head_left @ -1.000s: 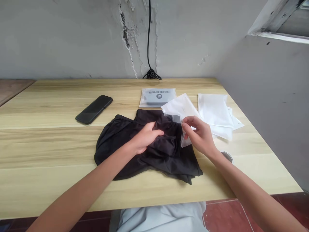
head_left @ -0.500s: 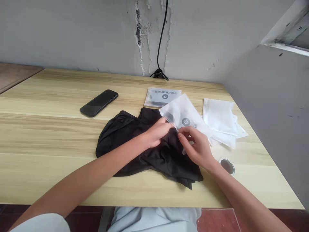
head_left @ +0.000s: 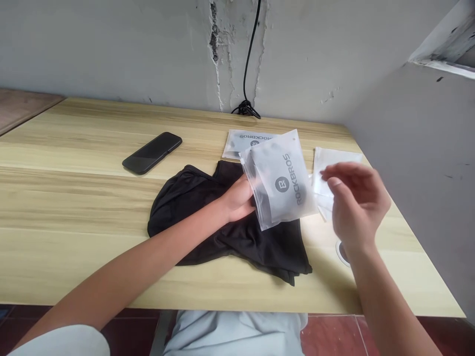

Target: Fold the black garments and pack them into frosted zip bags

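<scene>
My tabletop (head_left: 67,257) carried phone (head_left: 152,153) back left; garment (head_left: 230,242) lay centre, pouch (head_left: 237,143) behind it, stacked pouches (head_left: 336,160) to right, round grommet (head_left: 342,252) just before them.

The left hand (head_left: 237,200) is held low near the centre of the view, with the left forearm (head_left: 148,262) extended in from seven o'clock and the fingers hidden from view. The right hand (head_left: 356,202) is raised at about three o'clock, with the right forearm (head_left: 386,296) angled up from five o'clock. Its fingers (head_left: 330,182) are loosely curled and are directed toward nine o'clock.
</scene>
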A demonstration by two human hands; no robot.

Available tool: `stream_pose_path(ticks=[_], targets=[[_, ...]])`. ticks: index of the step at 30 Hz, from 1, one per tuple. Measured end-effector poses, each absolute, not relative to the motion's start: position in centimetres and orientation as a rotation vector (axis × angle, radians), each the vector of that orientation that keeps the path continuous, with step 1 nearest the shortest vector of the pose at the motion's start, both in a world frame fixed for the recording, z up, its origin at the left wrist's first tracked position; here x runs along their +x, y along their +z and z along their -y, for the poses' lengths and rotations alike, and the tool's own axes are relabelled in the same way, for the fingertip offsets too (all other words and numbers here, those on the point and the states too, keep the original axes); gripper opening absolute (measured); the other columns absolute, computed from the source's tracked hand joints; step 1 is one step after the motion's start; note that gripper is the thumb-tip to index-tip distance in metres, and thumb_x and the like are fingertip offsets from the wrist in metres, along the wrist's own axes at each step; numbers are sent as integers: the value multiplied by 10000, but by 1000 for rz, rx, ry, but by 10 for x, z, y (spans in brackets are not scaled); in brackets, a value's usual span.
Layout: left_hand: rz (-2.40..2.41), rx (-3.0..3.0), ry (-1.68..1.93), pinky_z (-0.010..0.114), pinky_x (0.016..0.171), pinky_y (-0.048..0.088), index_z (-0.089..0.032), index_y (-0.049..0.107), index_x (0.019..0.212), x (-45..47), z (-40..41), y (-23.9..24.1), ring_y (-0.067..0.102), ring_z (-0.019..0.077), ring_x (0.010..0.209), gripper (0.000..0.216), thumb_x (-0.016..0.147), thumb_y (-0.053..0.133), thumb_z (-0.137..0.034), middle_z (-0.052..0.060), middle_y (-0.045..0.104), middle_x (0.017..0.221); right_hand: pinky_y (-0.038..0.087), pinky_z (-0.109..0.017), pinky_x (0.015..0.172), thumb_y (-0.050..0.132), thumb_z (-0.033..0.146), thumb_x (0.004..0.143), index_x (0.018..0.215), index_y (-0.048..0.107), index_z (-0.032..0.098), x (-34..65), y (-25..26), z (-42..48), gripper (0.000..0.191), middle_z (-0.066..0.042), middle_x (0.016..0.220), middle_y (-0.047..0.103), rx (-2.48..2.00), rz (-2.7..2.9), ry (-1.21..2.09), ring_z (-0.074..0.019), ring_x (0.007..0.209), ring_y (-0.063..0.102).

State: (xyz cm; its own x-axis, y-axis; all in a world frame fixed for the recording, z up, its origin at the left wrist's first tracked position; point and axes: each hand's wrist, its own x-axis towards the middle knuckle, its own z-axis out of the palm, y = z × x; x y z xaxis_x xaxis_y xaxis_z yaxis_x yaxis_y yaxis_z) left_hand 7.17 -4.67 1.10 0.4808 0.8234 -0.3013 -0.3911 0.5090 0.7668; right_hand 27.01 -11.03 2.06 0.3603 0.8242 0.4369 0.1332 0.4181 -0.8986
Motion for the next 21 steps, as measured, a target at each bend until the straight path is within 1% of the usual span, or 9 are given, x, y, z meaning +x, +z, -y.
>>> stream_pose_path(ticks=[1,3,5,7,10,13,16,19,21], targets=[[-729,691,794,363,836,619,-180,733,1016,71,47,12,755,240,902,260,828,837,-327,91,803,974,629,-441,953,836,338,865,1119,715,312,277,21,106,283,-47,1186,758,-1117,1118,640,-259,1106,739],[-726,703,748,398,873,621,-192,746,1060,73,50,16,761,278,979,312,818,842,-365,105,807,1012,634,-477,948,842,424,841,1223,684,316,283,20,100,427,-77,1288,745,-1201,1119,996,-306,1180,721],[-718,702,723,433,884,626,-193,751,1105,77,54,20,760,314,1020,363,821,820,-409,119,809,1015,659,-480,867,828,500,834,1258,675,274,279,18,101,504,-110,1243,771,-1229,1093,1399,-332,1107,749],[-709,708,705,454,877,632,-187,756,1112,81,58,24,759,337,1032,395,825,792,-456,130,809,1006,670,-462,824,842,515,818,1242,683,237,270,17,105,532,-126,1205,787,-1231,1033,1612,-335,1052,766],[-665,784,641,447,870,632,-181,767,1082,78,59,31,756,341,1043,403,805,807,-470,133,809,1016,674,-434,811,891,478,773,1197,699,233,261,17,110,526,-120,1232,786,-1235,942,1691,-325,1035,772],[-659,1041,552,416,913,615,-199,782,1066,62,51,43,746,316,1084,341,775,866,-354,104,809,1070,675,-438,802,922,445,729,1168,707,239,263,16,108,531,-106,1209,793,-1246,834,1740,-320,1000,777],[-743,1395,543,385,960,594,-218,808,1006,42,39,62,741,288,1100,241,779,865,-275,66,807,1071,673,-442,814,927,409,705,1141,715,243,264,12,103,513,-98,1208,798,-1236,755,1736,-318,986,780],[-852,1549,630,393,923,606,-220,822,901,29,30,78,762,279,1015,129,821,831,-320,45,804,953,668,-441,877,919,385,696,1112,728,230,260,7,102,483,-100,1284,779,-1187,719,1700,-322,1051,770],[-846,1498,639,391,891,611,-212,815,863,26,29,83,768,277,989,207,863,802,-418,50,794,900,661,-450,915,918,376,680,1097,738,218,256,5,104,481,-107,1287,779,-1170,726,1682,-338,1097,757]])
